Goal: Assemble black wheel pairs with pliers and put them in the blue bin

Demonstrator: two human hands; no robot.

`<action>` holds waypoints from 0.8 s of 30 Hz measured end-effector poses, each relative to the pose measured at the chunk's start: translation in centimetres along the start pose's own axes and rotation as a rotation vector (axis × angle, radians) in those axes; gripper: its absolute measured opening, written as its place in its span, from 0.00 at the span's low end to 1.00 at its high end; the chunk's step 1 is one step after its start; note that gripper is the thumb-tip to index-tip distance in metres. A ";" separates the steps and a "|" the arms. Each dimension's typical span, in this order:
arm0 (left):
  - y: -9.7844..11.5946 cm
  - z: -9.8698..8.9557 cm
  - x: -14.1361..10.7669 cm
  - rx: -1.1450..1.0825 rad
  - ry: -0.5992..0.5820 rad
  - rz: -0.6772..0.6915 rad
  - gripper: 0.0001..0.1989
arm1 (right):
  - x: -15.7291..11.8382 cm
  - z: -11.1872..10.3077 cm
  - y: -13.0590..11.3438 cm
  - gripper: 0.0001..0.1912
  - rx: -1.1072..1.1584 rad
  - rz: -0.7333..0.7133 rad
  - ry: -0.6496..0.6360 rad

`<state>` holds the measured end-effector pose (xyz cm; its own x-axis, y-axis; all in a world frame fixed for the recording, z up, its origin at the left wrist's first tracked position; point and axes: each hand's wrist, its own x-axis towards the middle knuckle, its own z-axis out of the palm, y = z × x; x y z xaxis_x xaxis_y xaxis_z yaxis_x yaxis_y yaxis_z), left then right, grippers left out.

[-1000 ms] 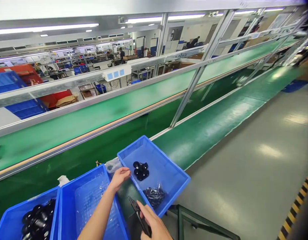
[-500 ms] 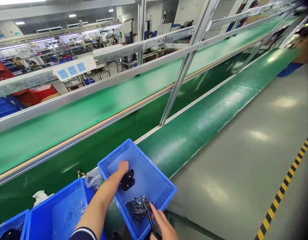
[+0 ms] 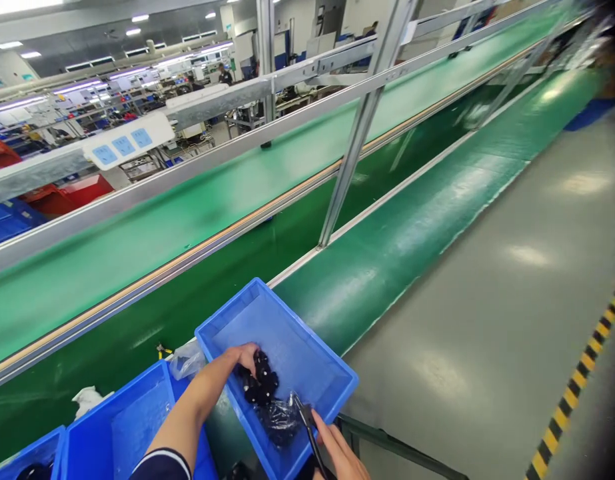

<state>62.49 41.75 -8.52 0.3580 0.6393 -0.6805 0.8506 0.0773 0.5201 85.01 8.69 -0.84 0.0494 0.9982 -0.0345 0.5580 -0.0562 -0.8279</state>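
My left hand [image 3: 247, 359] reaches into a blue bin [image 3: 314, 319], its fingers closed around small black parts [image 3: 261, 385] dotted with pale spots. Their exact kind is too small to make out, and the fingertips are partly hidden among them. Just nearer to me in the bin is a crinkled clear plastic bag [image 3: 282, 421] with dark contents. My right hand [image 3: 340, 450], at the bin's near right edge, is closed on a slim black tool [image 3: 311, 433]. Its tip points toward the bag; I cannot tell what kind of tool it is.
More blue bins [image 3: 118, 427] stand to the left, one with black items inside. Yellow-handled pliers [image 3: 163, 351], a clear bag [image 3: 187, 360] and a white cloth [image 3: 87, 401] lie near them. Beyond run a green conveyor [image 3: 227, 193] and a metal upright [image 3: 350, 153].
My left hand has moved lower and nearer to me onto the black parts, which now spread closer to the bag. My right hand and the tool have shifted slightly right. The view has tilted.
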 end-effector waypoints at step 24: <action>0.0 -1.4 -27.5 -0.594 0.789 0.652 0.38 | -2.5 3.9 -13.4 0.36 0.075 -0.157 0.235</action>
<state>52.12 25.28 10.94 0.1445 0.9689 0.2008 0.2080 -0.2281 0.9511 74.18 7.02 8.21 0.1625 0.9617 0.2207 0.5112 0.1093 -0.8525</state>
